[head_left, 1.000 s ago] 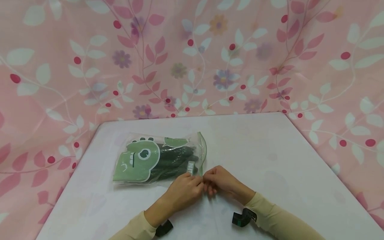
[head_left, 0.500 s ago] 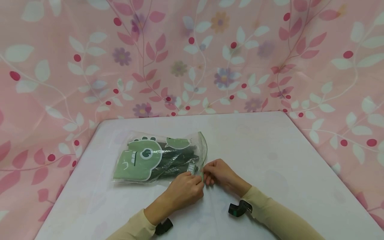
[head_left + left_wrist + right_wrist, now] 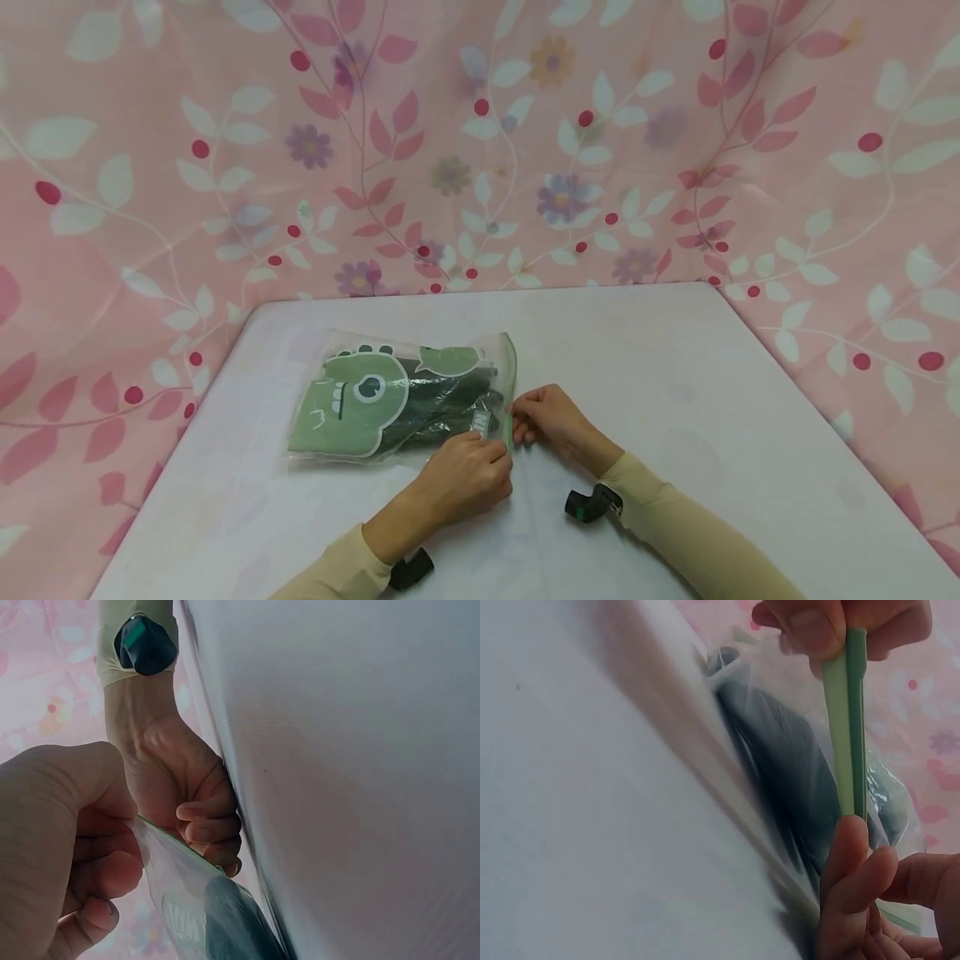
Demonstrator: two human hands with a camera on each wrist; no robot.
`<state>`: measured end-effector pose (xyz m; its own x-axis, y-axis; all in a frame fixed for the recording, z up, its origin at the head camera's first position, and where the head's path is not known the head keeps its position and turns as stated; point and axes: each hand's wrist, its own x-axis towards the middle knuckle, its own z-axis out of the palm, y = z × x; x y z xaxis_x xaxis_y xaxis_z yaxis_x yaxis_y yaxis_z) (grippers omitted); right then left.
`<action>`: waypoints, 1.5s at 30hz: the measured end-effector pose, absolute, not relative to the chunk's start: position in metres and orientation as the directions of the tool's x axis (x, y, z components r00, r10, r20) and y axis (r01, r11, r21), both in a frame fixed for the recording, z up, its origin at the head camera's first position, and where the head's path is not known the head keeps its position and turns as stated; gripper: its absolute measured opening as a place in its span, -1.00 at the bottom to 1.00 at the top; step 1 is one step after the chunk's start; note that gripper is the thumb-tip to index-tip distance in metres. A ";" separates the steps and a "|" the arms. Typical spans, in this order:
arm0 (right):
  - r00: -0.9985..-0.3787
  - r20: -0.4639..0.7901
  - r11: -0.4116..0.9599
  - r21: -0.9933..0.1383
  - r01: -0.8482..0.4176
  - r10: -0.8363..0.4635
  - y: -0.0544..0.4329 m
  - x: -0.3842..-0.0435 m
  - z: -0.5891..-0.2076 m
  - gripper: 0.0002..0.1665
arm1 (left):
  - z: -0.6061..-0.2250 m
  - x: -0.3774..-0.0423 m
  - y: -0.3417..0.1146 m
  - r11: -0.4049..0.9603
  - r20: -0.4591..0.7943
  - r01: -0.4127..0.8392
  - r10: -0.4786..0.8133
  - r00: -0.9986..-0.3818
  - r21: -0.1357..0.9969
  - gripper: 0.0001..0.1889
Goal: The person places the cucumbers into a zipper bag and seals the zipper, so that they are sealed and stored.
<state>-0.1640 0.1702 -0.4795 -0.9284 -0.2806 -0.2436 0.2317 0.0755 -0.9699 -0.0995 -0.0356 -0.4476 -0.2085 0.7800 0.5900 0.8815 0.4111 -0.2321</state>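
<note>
A clear plastic zip bag (image 3: 348, 417) with a green cartoon monster print lies on the table, its green-edged mouth to the right. Something dark (image 3: 438, 400) is inside; its kind is hard to tell through the plastic. My left hand (image 3: 467, 473) pinches the near corner of the mouth between thumb and fingers. Farther up that edge, my right hand (image 3: 561, 425) pinches the green zip strip (image 3: 847, 735), which runs straight between both hands in the right wrist view. A pale printed label (image 3: 180, 915) shows through the plastic in the left wrist view.
The bag rests on a white-covered table (image 3: 712, 417). A pink floral curtain (image 3: 525, 167) hangs behind and along the sides. A black wrist camera (image 3: 592, 504) is strapped below the right hand, and another (image 3: 411, 571) below the left.
My right hand has moved up along the bag's edge, away from my left hand, widening the gap between them. My left hand keeps its place at the corner.
</note>
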 end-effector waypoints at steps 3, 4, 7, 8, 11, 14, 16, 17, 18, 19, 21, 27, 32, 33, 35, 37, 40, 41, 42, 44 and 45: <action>-0.934 -0.246 0.074 -0.969 0.235 -0.259 0.170 -0.168 -0.481 -0.78 | -0.447 -0.099 -0.035 0.412 0.591 0.882 0.779 -0.211 -0.228 -0.71; -0.935 -0.246 0.073 -0.969 0.235 -0.254 0.170 -0.169 -0.480 -0.78 | -0.447 -0.100 -0.035 0.412 0.591 0.883 0.778 -0.212 -0.225 -0.71; -0.936 -0.252 0.075 -0.968 0.241 -0.245 0.169 -0.171 -0.479 -0.79 | -0.447 -0.099 -0.035 0.414 0.593 0.883 0.776 -0.214 -0.223 -0.71; -0.936 -0.254 0.074 -0.967 0.243 -0.244 0.169 -0.172 -0.479 -0.79 | -0.447 -0.099 -0.035 0.415 0.594 0.882 0.776 -0.213 -0.225 -0.71; -0.936 -0.252 0.070 -0.968 0.242 -0.246 0.169 -0.174 -0.479 -0.80 | -0.447 -0.099 -0.035 0.417 0.597 0.882 0.773 -0.215 -0.222 -0.71; -0.937 -0.246 0.064 -0.969 0.238 -0.246 0.169 -0.178 -0.479 -0.79 | -0.447 -0.099 -0.035 0.419 0.599 0.882 0.770 -0.219 -0.216 -0.71; -0.939 -0.242 0.062 -0.970 0.234 -0.245 0.169 -0.180 -0.479 -0.79 | -0.448 -0.099 -0.035 0.420 0.599 0.883 0.769 -0.223 -0.211 -0.72; -0.940 -0.241 0.061 -0.970 0.234 -0.243 0.168 -0.181 -0.479 -0.79 | -0.448 -0.099 -0.035 0.421 0.599 0.882 0.769 -0.224 -0.210 -0.72; -0.940 -0.242 0.059 -0.970 0.234 -0.240 0.168 -0.183 -0.479 -0.79 | -0.448 -0.099 -0.035 0.421 0.598 0.882 0.769 -0.226 -0.209 -0.73; -0.941 -0.241 0.057 -0.970 0.234 -0.238 0.168 -0.184 -0.479 -0.78 | -0.448 -0.099 -0.035 0.421 0.597 0.883 0.769 -0.227 -0.208 -0.73; -0.942 -0.239 0.054 -0.971 0.233 -0.236 0.168 -0.186 -0.479 -0.78 | -0.449 -0.099 -0.035 0.422 0.595 0.883 0.770 -0.229 -0.207 -0.74; -0.943 -0.246 0.065 -0.969 0.237 -0.225 0.168 -0.191 -0.477 -0.77 | -0.448 -0.100 -0.036 0.423 0.584 0.882 0.777 -0.235 -0.208 -0.74; -0.941 -0.267 0.067 -0.964 0.259 -0.206 0.167 -0.196 -0.476 -0.78 | -0.448 -0.099 -0.036 0.424 0.582 0.881 0.778 -0.235 -0.211 -0.73; -0.941 -0.271 0.067 -0.963 0.263 -0.204 0.167 -0.197 -0.477 -0.78 | -0.449 -0.099 -0.036 0.424 0.583 0.881 0.778 -0.234 -0.212 -0.74; -0.940 -0.275 0.066 -0.961 0.267 -0.200 0.167 -0.199 -0.477 -0.78 | -0.449 -0.099 -0.036 0.424 0.585 0.880 0.777 -0.232 -0.214 -0.74; -0.941 -0.275 0.064 -0.961 0.267 -0.199 0.167 -0.201 -0.477 -0.77 | -0.450 -0.099 -0.036 0.424 0.586 0.880 0.777 -0.231 -0.216 -0.74; -0.942 -0.270 0.066 -0.963 0.261 -0.198 0.167 -0.203 -0.478 -0.77 | -0.450 -0.099 -0.036 0.425 0.587 0.879 0.776 -0.231 -0.215 -0.74; -0.942 -0.270 0.066 -0.963 0.261 -0.199 0.167 -0.203 -0.478 -0.78 | -0.450 -0.099 -0.036 0.426 0.587 0.879 0.776 -0.233 -0.215 -0.74; -0.942 -0.272 0.068 -0.962 0.264 -0.199 0.167 -0.204 -0.478 -0.78 | -0.450 -0.099 -0.036 0.427 0.587 0.878 0.776 -0.233 -0.215 -0.74; -0.940 -0.279 0.069 -0.960 0.270 -0.198 0.167 -0.205 -0.478 -0.80 | -0.450 -0.099 -0.036 0.428 0.587 0.878 0.775 -0.234 -0.216 -0.75; -0.939 -0.282 0.072 -0.959 0.273 -0.196 0.167 -0.205 -0.478 -0.81 | -0.450 -0.099 -0.036 0.429 0.587 0.876 0.775 -0.234 -0.218 -0.75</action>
<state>-0.2052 0.1669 -0.4777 -0.9393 -0.1956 -0.2817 0.2727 0.0720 -0.9594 -0.0987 -0.0363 -0.4503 -0.2336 0.7752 0.5869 0.8764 0.4293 -0.2183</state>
